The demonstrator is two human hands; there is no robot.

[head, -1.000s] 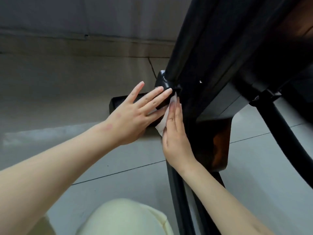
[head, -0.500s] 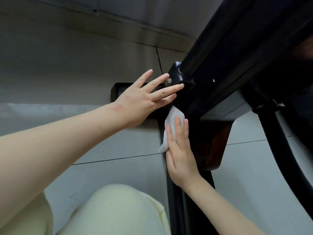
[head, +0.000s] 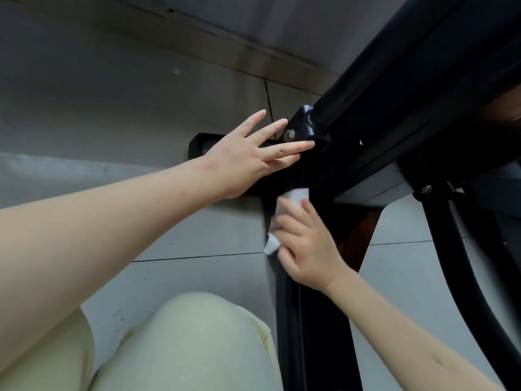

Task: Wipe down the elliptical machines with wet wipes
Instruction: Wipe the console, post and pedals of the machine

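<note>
Wipe step in hand: elliptical upright (head: 310,320), just below joint (head: 308,122).
R hand (head: 307,249): fingers (head: 290,210) bent over wipe (head: 296,193), gripping it against front of upright; white ends show above the fingers and beside thumb. L hand (head: 248,156) holds nothing; fingers (head: 293,146) straight and spread, tips resting on joint right by bolt (head: 289,134), prob. bracing. Judgement: one post partly done, most of machine left. Next: drag wipe down upright w/ steady pressure, then refold to fresh face and do joint + bolt area under L fingers; L hand must shift off first.
</note>
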